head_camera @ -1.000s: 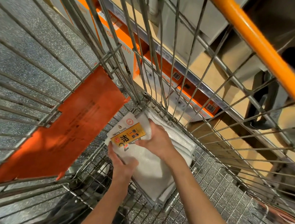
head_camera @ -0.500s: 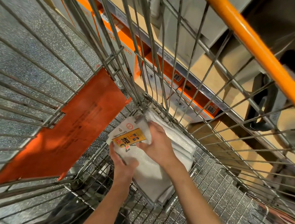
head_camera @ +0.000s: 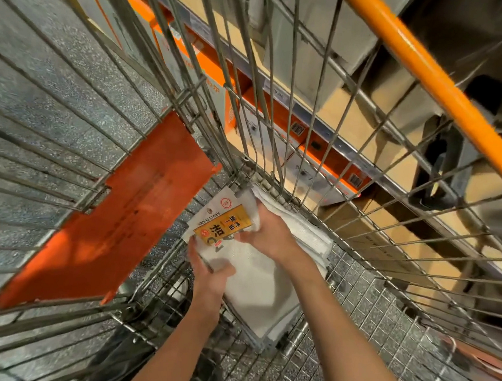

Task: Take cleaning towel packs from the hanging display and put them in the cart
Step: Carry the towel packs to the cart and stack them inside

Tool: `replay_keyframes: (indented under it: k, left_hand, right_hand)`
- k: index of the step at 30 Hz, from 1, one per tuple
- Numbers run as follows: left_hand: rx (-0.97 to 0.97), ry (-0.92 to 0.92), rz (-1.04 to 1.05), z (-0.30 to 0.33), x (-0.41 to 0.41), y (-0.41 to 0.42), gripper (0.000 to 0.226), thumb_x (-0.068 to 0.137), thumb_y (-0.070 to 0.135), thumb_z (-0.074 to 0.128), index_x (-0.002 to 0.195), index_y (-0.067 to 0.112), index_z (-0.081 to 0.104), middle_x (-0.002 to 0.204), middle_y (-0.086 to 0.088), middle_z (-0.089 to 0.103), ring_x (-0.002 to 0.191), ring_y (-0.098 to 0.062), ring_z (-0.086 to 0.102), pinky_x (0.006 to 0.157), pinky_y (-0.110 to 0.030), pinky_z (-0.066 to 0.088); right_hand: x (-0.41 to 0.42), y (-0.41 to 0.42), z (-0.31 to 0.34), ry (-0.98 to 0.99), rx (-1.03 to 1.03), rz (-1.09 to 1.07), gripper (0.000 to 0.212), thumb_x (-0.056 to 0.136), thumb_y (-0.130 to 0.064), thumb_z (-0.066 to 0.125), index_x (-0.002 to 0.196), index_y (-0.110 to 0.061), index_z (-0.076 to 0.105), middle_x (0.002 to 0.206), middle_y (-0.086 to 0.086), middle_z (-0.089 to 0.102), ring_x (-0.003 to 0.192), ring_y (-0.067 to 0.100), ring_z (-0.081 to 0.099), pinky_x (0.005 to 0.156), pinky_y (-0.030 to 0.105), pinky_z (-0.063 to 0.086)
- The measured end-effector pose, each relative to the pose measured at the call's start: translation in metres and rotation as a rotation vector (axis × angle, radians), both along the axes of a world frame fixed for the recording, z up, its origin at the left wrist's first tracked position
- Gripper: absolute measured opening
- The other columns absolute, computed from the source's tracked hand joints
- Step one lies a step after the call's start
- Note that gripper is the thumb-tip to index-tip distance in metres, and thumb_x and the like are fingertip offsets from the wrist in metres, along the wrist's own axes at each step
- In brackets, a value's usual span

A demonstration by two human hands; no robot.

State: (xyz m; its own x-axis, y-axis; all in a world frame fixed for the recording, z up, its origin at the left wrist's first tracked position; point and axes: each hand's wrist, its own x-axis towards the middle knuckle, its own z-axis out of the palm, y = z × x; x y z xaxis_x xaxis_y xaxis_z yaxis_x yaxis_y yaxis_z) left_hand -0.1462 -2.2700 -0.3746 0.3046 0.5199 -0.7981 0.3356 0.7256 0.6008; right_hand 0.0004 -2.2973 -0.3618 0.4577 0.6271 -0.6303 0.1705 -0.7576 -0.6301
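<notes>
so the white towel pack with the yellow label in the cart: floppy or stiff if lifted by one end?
Probably floppy: the white towel pack with the yellow label looks like folded cloth, and both hands, left and right, are on it. Likely light for its size. The card header should be stiffer. It lies flat on the wire cart floor, so rolling seems unlikely.

Two hands, left hand and right hand, both inside one wire cart. One labelled towel pack on top, more white packs beneath, number unclear. One orange panel on the cart's side.
</notes>
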Motion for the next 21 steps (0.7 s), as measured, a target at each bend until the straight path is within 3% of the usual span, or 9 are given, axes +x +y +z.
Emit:
replay_keyframes:
  k: [3, 8, 12, 14, 17, 21]
  left_hand:
    - [-0.006, 0.032, 0.008, 0.001, 0.000, -0.001, 0.106, 0.060, 0.000, 0.061, 0.145, 0.037, 0.011, 0.136, -0.009, 0.042, 0.125, -0.032, 0.042, 0.106, -0.053, 0.033]
    - [0.008, 0.029, -0.024, -0.002, 0.000, -0.001, 0.100, 0.079, -0.014, 0.054, 0.147, 0.040, 0.006, 0.145, -0.003, 0.032, 0.131, -0.027, 0.035, 0.108, -0.045, 0.028]
    - [-0.003, 0.048, -0.022, -0.002, 0.001, -0.001, 0.103, 0.079, -0.014, 0.055, 0.147, 0.041, 0.001, 0.151, 0.002, 0.020, 0.136, -0.024, 0.029, 0.110, -0.045, 0.024]
    - [-0.005, 0.067, -0.011, -0.005, -0.001, -0.001, 0.103, 0.079, -0.013, 0.056, 0.146, 0.043, 0.002, 0.150, -0.001, 0.025, 0.134, -0.027, 0.032, 0.110, -0.047, 0.025]
    - [-0.009, 0.094, 0.006, -0.004, -0.001, -0.001, 0.101, 0.079, -0.014, 0.055, 0.146, 0.042, 0.004, 0.145, -0.006, 0.034, 0.128, -0.030, 0.038, 0.107, -0.051, 0.030]
    - [-0.005, 0.111, 0.039, 0.002, 0.000, -0.003, 0.100, 0.079, -0.018, 0.051, 0.148, 0.036, 0.003, 0.138, -0.006, 0.038, 0.118, -0.026, 0.041, 0.094, -0.041, 0.036]
  right_hand:
    - [-0.001, 0.001, -0.003, 0.026, -0.002, 0.015, 0.065, 0.078, -0.023, 0.072, 0.135, -0.025, 0.041, 0.117, -0.005, 0.051, 0.109, 0.014, 0.047, 0.081, 0.026, 0.034]
    - [0.004, 0.004, -0.008, 0.098, -0.013, -0.051, 0.068, 0.072, -0.018, 0.076, 0.131, -0.027, 0.044, 0.117, -0.006, 0.054, 0.113, 0.016, 0.046, 0.087, 0.030, 0.037]
    - [0.001, 0.011, -0.012, -0.056, -0.048, 0.095, 0.056, 0.063, -0.041, 0.072, 0.114, -0.029, 0.050, 0.102, -0.011, 0.058, 0.111, 0.023, 0.046, 0.078, 0.029, 0.023]
    - [-0.003, 0.010, -0.011, -0.093, -0.025, 0.114, 0.061, 0.065, -0.039, 0.073, 0.119, -0.023, 0.051, 0.108, -0.003, 0.059, 0.111, 0.024, 0.045, 0.080, 0.029, 0.026]
    - [-0.011, 0.004, -0.001, -0.139, 0.004, 0.095, 0.078, 0.074, -0.030, 0.076, 0.139, -0.015, 0.036, 0.121, 0.009, 0.051, 0.116, 0.025, 0.041, 0.089, 0.030, 0.033]
    - [-0.021, 0.000, 0.007, -0.168, 0.012, 0.121, 0.081, 0.078, -0.031, 0.073, 0.145, -0.019, 0.029, 0.132, 0.008, 0.051, 0.121, 0.025, 0.046, 0.095, 0.033, 0.039]
